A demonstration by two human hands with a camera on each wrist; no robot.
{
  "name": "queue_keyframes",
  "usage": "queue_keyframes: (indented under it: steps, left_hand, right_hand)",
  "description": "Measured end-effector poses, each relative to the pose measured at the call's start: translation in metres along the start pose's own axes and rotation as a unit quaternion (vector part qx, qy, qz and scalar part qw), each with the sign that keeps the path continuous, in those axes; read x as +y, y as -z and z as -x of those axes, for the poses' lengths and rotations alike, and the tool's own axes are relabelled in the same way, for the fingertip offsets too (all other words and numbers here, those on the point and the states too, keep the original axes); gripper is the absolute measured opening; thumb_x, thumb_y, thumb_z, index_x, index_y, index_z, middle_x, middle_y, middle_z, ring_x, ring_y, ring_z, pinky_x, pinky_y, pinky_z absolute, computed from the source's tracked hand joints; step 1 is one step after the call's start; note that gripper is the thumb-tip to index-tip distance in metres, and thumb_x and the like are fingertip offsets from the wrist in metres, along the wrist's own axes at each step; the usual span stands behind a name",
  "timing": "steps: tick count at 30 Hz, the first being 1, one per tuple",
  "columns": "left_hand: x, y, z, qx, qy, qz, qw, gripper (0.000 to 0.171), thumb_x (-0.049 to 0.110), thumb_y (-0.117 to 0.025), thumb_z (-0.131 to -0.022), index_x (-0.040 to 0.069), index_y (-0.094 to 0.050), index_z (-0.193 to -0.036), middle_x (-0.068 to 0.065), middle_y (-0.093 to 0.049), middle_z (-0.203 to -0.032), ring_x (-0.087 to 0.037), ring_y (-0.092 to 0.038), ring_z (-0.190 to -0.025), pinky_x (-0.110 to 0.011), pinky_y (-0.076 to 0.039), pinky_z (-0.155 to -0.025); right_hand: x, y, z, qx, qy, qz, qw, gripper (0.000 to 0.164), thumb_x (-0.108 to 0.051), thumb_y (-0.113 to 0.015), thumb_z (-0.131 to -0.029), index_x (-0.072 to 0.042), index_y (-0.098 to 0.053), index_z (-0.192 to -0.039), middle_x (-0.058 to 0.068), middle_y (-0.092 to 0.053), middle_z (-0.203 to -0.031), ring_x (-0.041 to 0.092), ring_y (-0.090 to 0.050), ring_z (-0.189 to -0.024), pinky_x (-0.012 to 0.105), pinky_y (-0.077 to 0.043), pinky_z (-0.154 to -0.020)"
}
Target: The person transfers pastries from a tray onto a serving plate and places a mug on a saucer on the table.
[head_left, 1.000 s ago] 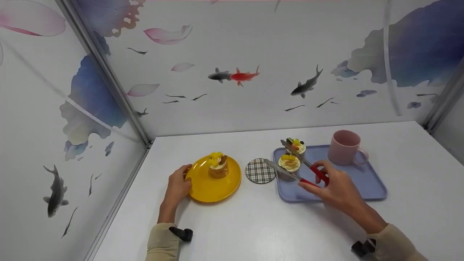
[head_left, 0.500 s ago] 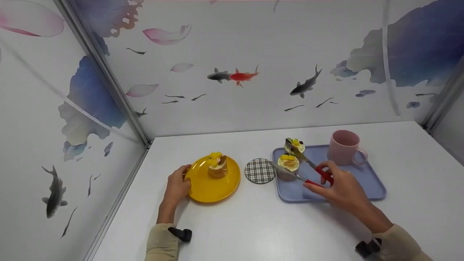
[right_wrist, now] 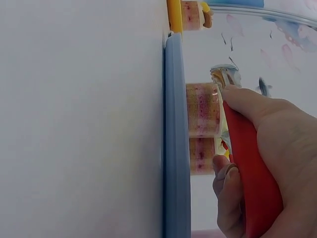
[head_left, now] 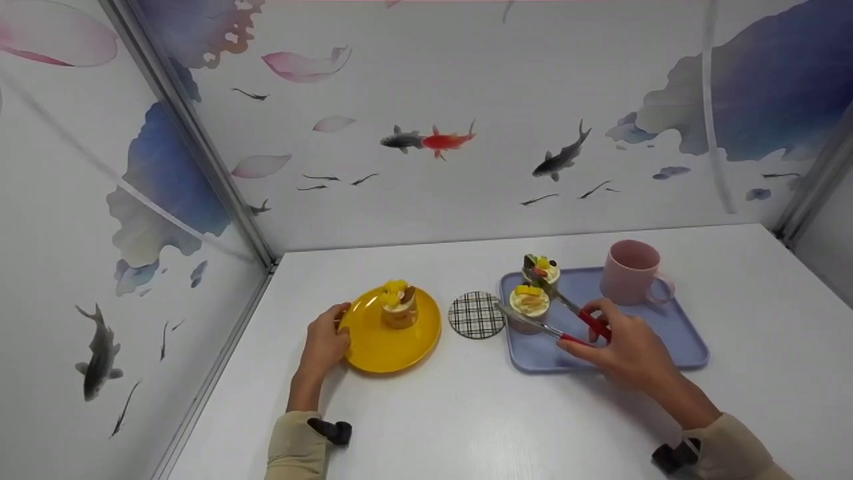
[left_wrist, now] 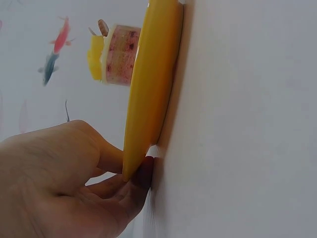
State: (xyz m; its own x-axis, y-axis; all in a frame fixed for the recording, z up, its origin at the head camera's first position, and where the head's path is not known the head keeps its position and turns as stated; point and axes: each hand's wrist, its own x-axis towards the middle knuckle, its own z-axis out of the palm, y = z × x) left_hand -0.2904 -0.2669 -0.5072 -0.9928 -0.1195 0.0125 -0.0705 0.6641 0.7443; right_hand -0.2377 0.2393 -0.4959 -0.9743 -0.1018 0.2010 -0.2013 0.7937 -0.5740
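R hand above blue tray, reaching fwd-left. Fingers pinch tongs at red grips; tong arms spread, near cake cup btwn them in head view; contact can't be confirmed. Cup upright, tray's L end, beside 2nd cup. L hand low at yellow plate, fingers gripping L rim; plate on surface w/ 3rd cup upright.

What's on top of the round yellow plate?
On the round yellow plate: one small clear cup of layered cake with yellow topping. The patch of plate directly beneath the cup is covered, so unseen.
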Motion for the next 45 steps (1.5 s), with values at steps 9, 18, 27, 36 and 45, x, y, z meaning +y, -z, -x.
queue_keyframes:
  steps: [9, 18, 27, 36, 45]
  left_hand:
    - [-0.0021, -0.0002, -0.0002, 0.001, -0.005, -0.009, 1.0, 0.055, -0.007, -0.056, -0.103, 0.001, -0.053, -0.157, -0.024, -0.061, -0.152, -0.04, -0.062, -0.138, -0.053, -0.051, -0.121]
    - [-0.0026, 0.0005, -0.0007, -0.002, 0.004, -0.001, 1.0, 0.056, -0.007, -0.056, -0.103, 0.003, -0.052, -0.158, -0.023, -0.059, -0.155, -0.039, -0.061, -0.14, -0.053, -0.05, -0.122]
    - [-0.0019, -0.0002, -0.0017, -0.006, 0.016, 0.002, 0.9999, 0.056, -0.006, -0.056, -0.104, 0.005, -0.052, -0.159, -0.021, -0.059, -0.155, -0.037, -0.06, -0.141, -0.052, -0.05, -0.122]
    - [0.0003, 0.0007, -0.0023, -0.009, 0.013, 0.001, 0.9999, 0.058, -0.007, -0.057, -0.103, 0.005, -0.051, -0.16, -0.021, -0.058, -0.157, -0.036, -0.06, -0.141, -0.052, -0.049, -0.123]
    - [-0.0008, -0.0003, -0.0016, -0.012, 0.028, 0.007, 0.9995, 0.058, -0.006, -0.056, -0.104, 0.006, -0.051, -0.16, -0.019, -0.057, -0.158, -0.035, -0.06, -0.14, -0.05, -0.049, -0.123]
  right_hand:
    - [0.0033, -0.0017, 0.0, 0.003, 0.007, 0.0, 1.0, 0.073, -0.063, -0.088, -0.083, -0.011, -0.063, -0.128, 0.0, -0.064, -0.082, 0.02, -0.058, -0.077, 0.023, -0.049, -0.058]
    - [0.0013, -0.0004, -0.0007, -0.008, 0.003, 0.011, 1.0, 0.077, -0.068, -0.084, -0.083, -0.006, -0.07, -0.128, -0.002, -0.066, -0.083, 0.02, -0.057, -0.081, 0.025, -0.044, -0.058]
    - [0.0032, 0.0058, -0.0014, -0.043, 0.0, 0.024, 0.999, 0.069, -0.062, -0.086, -0.085, -0.005, -0.078, -0.124, -0.002, -0.063, -0.074, 0.018, -0.055, -0.074, 0.023, -0.039, -0.054]
    - [0.0052, 0.0064, -0.0031, -0.069, -0.006, 0.004, 0.998, 0.063, -0.06, -0.086, -0.086, -0.008, -0.079, -0.122, -0.002, -0.062, -0.077, 0.018, -0.056, -0.079, 0.023, -0.04, -0.057]
    - [0.0062, 0.004, -0.0034, -0.09, -0.012, 0.009, 0.996, 0.075, -0.059, -0.086, -0.086, -0.004, -0.075, -0.134, -0.001, -0.058, -0.076, 0.018, -0.055, -0.08, 0.023, -0.039, -0.057]
